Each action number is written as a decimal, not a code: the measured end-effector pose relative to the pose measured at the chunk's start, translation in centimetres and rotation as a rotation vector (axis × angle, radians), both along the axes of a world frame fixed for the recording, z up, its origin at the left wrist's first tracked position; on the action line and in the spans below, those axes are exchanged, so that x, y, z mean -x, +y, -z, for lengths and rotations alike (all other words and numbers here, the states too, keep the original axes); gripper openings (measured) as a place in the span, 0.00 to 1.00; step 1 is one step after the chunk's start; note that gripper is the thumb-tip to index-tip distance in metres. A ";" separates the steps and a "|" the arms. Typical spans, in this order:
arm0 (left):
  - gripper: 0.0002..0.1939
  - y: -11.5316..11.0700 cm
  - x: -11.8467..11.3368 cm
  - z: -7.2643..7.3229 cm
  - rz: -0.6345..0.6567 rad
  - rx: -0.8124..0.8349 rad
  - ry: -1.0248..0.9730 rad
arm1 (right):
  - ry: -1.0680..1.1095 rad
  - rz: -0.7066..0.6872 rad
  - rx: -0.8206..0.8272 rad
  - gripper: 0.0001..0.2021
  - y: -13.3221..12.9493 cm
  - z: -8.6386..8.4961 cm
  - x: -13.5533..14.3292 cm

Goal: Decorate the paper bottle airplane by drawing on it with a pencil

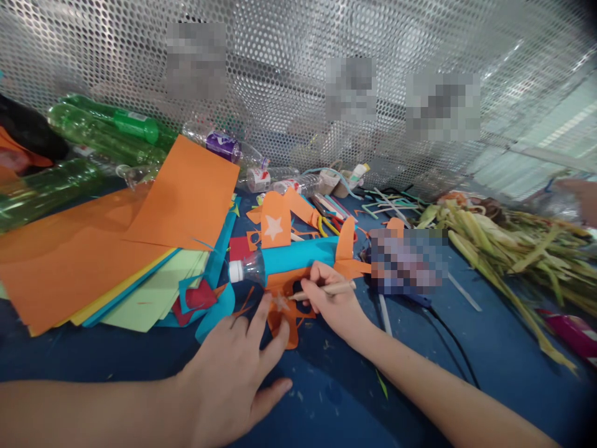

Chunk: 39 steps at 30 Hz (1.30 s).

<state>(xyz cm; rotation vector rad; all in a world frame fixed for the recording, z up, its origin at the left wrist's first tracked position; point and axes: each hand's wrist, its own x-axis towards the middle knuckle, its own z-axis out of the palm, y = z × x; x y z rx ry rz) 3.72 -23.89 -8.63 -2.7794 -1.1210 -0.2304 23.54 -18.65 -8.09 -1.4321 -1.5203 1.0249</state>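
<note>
My right hand pinches a light wooden pencil, its tip at a pale star on an orange paper wing. Fingertips of my left hand rest on that wing, the fingers spread. Just beyond lies a plastic bottle wrapped in blue paper, its white cap pointing left. A second orange wing with a white star shows on its far side. Orange paper fins stand at the bottle's right end.
Stacked coloured paper spreads on the left, with green plastic bottles behind. Scissors and straws lie past the bottle. Dry corn husks and a black cable are on the right. A perforated metal screen rises behind.
</note>
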 end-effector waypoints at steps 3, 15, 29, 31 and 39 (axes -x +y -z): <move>0.27 0.0 0.0 0.1 -0.002 0.005 0.003 | -0.002 0.002 -0.008 0.12 0.0 0.0 0.0; 0.27 0.0 -0.1 -0.3 -0.011 0.062 0.021 | -0.022 0.007 -0.018 0.13 -0.1 -0.3 0.2; 0.27 -0.1 -0.1 -0.2 -0.012 0.058 0.022 | -0.009 -0.030 -0.014 0.12 -0.1 -0.1 0.1; 0.27 -0.1 -0.1 -0.2 -0.012 0.060 0.020 | 0.001 -0.039 -0.011 0.13 -0.1 0.0 0.1; 0.27 0.0 0.0 -0.1 -0.016 0.064 0.008 | 0.015 -0.056 -0.019 0.12 0.0 0.2 0.1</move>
